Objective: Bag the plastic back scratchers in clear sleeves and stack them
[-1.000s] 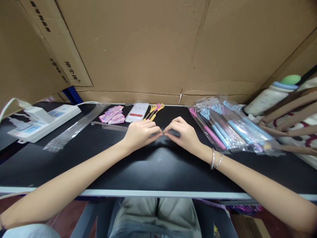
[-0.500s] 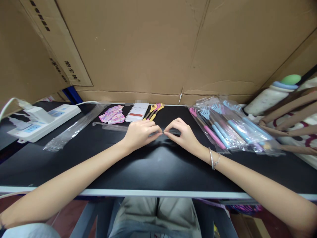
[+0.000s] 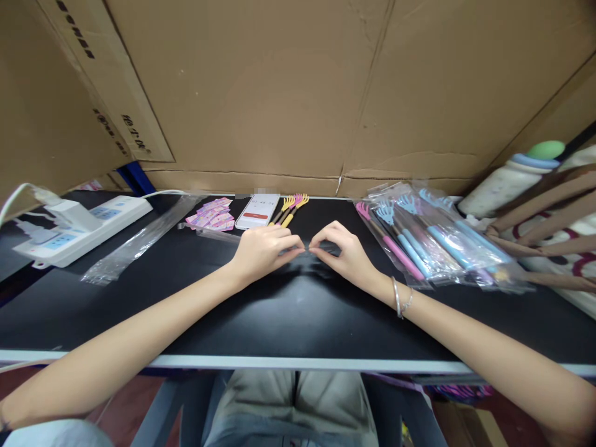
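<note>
My left hand (image 3: 265, 251) and my right hand (image 3: 344, 254) meet fingertip to fingertip above the middle of the black table. Each one pinches thumb against forefinger. Between them is the end of a narrow clear plastic bag (image 3: 212, 233), which stretches out to the left behind my left hand; its transparent edge at the fingertips is hard to see. Just beyond the hands lie several yellow and pink claw-shaped back scratchers (image 3: 291, 210) with dark handles.
At left are a white power strip (image 3: 88, 226) and a pile of clear bags (image 3: 139, 242). Pink printed cards (image 3: 212, 215) lie beside a phone (image 3: 257, 211). Bagged back scratchers (image 3: 433, 236) fill the right, near a bottle (image 3: 507, 183) and a bag (image 3: 559, 230). Cardboard (image 3: 279, 93) walls the back.
The far left end of the plastic bag has shifted slightly up and right. Both hands stay almost in place, fingertips still pinched together.
</note>
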### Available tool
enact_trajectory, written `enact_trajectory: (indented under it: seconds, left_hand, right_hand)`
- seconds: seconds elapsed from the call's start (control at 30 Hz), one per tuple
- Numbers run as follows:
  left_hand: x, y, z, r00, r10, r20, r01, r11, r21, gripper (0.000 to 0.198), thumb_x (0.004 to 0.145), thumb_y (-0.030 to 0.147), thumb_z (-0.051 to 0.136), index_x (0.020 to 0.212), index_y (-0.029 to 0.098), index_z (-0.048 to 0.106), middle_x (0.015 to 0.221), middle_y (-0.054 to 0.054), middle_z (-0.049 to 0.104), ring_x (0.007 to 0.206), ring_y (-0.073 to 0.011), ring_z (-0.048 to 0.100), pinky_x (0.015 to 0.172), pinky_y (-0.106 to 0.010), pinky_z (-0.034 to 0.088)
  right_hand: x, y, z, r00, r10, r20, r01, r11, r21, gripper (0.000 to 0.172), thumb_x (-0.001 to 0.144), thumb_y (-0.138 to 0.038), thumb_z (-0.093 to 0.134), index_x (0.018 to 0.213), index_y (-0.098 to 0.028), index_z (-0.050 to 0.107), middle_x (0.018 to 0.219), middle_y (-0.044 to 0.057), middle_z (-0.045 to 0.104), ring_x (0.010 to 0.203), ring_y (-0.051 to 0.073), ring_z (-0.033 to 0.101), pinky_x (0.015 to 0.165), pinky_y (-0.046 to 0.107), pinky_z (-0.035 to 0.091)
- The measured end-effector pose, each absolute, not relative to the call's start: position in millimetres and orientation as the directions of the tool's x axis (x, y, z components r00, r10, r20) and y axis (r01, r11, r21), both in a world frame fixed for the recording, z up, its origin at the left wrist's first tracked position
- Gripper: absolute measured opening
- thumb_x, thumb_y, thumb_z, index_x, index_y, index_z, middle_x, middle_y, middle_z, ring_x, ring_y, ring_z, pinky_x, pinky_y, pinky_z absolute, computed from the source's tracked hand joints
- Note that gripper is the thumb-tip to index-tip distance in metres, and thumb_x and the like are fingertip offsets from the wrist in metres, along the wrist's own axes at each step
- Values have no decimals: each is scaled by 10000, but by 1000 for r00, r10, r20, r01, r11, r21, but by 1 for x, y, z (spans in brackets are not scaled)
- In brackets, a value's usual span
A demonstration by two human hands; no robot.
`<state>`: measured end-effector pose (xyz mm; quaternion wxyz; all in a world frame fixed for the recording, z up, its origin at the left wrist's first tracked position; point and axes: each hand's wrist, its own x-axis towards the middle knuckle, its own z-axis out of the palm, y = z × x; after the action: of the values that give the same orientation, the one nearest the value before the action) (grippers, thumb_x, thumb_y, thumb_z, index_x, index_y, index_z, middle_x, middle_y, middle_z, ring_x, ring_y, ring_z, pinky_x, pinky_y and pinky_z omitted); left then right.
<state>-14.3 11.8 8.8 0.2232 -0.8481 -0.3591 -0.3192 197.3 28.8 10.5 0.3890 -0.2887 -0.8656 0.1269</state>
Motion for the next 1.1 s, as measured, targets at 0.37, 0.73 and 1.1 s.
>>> enact_trajectory:
  seconds: [0.37,0.73,1.1]
  left_hand:
    - [-15,14,7,571,434,697,719,-674,-169,244,911,364,535,781,250,707,720,27,693,691,-101,624,550,-233,317]
    - [-13,13,6,543,415,730,729,-665,-163,240,901,355,547,750,241,695,716,38,702,666,-95,631,550,-224,341]
    - [-14,13,6,521,458,721,752,-646,-133,194,891,354,562,805,259,708,731,37,707,670,-97,634,540,-228,342]
  right_hand:
    - [200,33,11,-584,587,560,369,807,-461,58,858,-226,616,806,-202,619,817,23,650,824,171,520,762,304,429]
    - [199,36,9,-590,618,520,355,777,-520,124,875,-303,600,818,-198,635,826,26,661,804,170,523,771,315,412]
    - [199,36,13,-560,672,485,335,719,-610,102,842,-274,616,814,-181,648,814,32,666,773,156,582,721,292,454]
